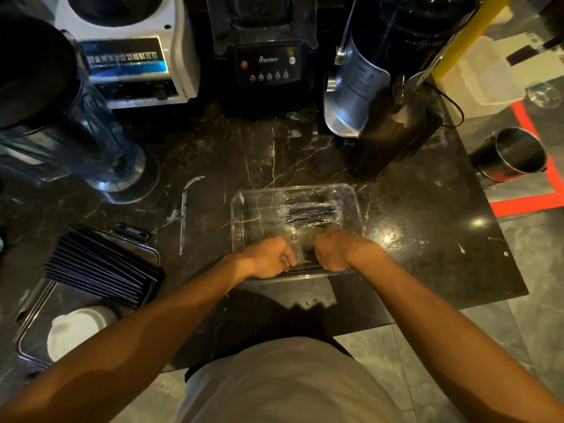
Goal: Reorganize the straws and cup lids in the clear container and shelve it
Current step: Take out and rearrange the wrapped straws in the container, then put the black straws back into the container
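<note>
A clear container (244, 206) lies on the dark marble counter in front of me. Inside it, toward the far right, is a bundle of black straws in clear wrappers (309, 212). My left hand (270, 257) and my right hand (337, 250) are both inside the near end of the container, fingers curled down around a dark bundle (305, 256) between them; what that bundle is I cannot tell. To the left, a stack of black cup lids (97, 267) lies in a second clear tray (27, 340), with white lids (76, 329) nearer me.
Blenders (268, 56) and other machines line the back of the counter. A blender jar (100, 138) lies on its side at left. A dark holder (393, 132) stands behind the container. The counter edge runs close to my body; a metal cup (515, 154) sits on the floor at right.
</note>
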The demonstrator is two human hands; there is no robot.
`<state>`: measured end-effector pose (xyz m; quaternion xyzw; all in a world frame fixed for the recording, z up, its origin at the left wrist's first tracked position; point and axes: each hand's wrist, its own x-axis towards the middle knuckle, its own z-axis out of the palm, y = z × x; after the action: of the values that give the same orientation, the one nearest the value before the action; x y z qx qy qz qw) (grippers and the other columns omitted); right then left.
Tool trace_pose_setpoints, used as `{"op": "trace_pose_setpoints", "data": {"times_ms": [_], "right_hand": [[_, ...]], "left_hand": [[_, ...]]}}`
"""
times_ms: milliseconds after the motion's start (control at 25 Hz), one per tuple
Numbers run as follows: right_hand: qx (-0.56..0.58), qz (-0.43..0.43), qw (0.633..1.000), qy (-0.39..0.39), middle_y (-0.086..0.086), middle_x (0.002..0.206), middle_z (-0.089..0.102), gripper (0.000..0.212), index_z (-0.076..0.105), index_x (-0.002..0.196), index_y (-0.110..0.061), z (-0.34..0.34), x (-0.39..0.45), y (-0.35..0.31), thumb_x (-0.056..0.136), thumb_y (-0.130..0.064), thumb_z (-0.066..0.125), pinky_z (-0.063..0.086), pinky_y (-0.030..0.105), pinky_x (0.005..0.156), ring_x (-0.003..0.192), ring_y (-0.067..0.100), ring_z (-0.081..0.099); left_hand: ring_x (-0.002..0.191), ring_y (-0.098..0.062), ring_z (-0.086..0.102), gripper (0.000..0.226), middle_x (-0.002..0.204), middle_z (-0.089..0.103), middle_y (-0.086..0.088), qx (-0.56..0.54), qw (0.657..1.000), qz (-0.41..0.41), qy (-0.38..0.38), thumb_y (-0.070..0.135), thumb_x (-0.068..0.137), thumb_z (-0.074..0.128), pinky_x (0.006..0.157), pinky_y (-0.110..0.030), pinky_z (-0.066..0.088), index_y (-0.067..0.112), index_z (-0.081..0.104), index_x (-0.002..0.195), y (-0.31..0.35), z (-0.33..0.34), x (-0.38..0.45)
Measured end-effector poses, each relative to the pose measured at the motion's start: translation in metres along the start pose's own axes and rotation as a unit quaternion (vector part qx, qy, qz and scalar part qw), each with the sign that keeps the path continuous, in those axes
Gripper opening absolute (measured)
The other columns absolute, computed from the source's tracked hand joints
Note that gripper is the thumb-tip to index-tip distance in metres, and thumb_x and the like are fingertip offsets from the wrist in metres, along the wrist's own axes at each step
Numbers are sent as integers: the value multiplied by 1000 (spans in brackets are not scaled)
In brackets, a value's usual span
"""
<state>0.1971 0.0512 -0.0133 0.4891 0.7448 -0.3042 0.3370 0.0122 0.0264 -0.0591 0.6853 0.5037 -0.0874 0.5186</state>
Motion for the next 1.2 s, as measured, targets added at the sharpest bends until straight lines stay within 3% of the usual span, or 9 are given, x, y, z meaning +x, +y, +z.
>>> {"op": "trace_pose_setpoints", "data": {"times_ms": [200, 360, 560, 680, 840, 960, 1040, 1120, 1200], "right_hand": [[-6, 3, 1000, -4, 10, 109, 67, 19, 69, 113, -9, -10, -11, -6, 99, -10, 55, 48, 35, 77, 94, 29, 62], [24, -18, 998, 63, 1, 84, 67, 15, 66, 84, -17, -48, -22, -25, 94, -14, 56, 47, 33, 65, 82, 22, 65], [186, -113, 926, 307, -3, 90, 72, 22, 74, 109, -21, -101, -4, -92, 95, -24, 58, 51, 33, 74, 87, 17, 66], [279, -160, 896, 306, -10, 90, 69, 32, 71, 122, -19, -109, 15, -148, 93, -31, 66, 44, 25, 74, 88, 11, 64], [255, -184, 912, 264, -11, 95, 69, 52, 65, 130, -18, -101, 38, -208, 87, -46, 73, 46, 27, 79, 97, 12, 66], [229, -198, 918, 257, -23, 77, 52, 51, 66, 121, -19, -82, 48, -244, 83, -51, 76, 45, 24, 65, 76, 1, 58], [205, -205, 928, 235, -20, 91, 58, 56, 64, 125, -20, -67, 51, -266, 82, -54, 75, 48, 25, 70, 87, 5, 61], [156, -192, 945, 217, -1, 119, 65, 65, 60, 130, -16, -51, 58, -284, 82, -58, 73, 54, 38, 88, 111, 21, 63], [128, -171, 955, 207, 8, 128, 63, 67, 60, 128, -12, -35, 63, -300, 82, -60, 72, 53, 44, 95, 119, 29, 61]], "left_hand": [[102, -6, 64, 28, 126, 72, -4, -26, 999, 33, 30, 7, 101, 59, 82, -10, 46, 13, 70, 126, 3, -2, -6], [106, -12, 69, 24, 118, 74, -3, -36, 987, 87, 134, 8, 99, 60, 97, -35, 57, 16, 72, 119, 4, -33, -34], [90, -11, 73, 22, 100, 77, -1, -78, 921, 29, 382, 15, 95, 68, 87, -30, 59, 17, 73, 117, -29, -82, -98], [88, -8, 70, 25, 100, 74, 4, -124, 884, -35, 450, 16, 93, 71, 85, -26, 57, 18, 72, 118, -65, -93, -147], [96, -17, 73, 37, 106, 75, -5, -138, 866, -84, 474, 10, 86, 79, 87, -27, 58, 14, 70, 121, -110, -89, -204], [112, -24, 67, 51, 122, 69, -9, -16, 881, -113, 460, 8, 80, 78, 96, -34, 53, 14, 67, 130, -145, -85, -238], [119, -30, 62, 60, 130, 63, -10, 47, 893, -137, 425, 8, 78, 77, 100, -45, 53, 16, 62, 136, -171, -85, -254], [123, -36, 58, 71, 137, 58, -12, 108, 902, -164, 386, 11, 76, 77, 97, -54, 52, 19, 57, 143, -194, -87, -261], [125, -39, 57, 74, 142, 56, -13, 146, 911, -164, 348, 16, 76, 78, 96, -56, 53, 19, 53, 146, -212, -88, -263]]}}
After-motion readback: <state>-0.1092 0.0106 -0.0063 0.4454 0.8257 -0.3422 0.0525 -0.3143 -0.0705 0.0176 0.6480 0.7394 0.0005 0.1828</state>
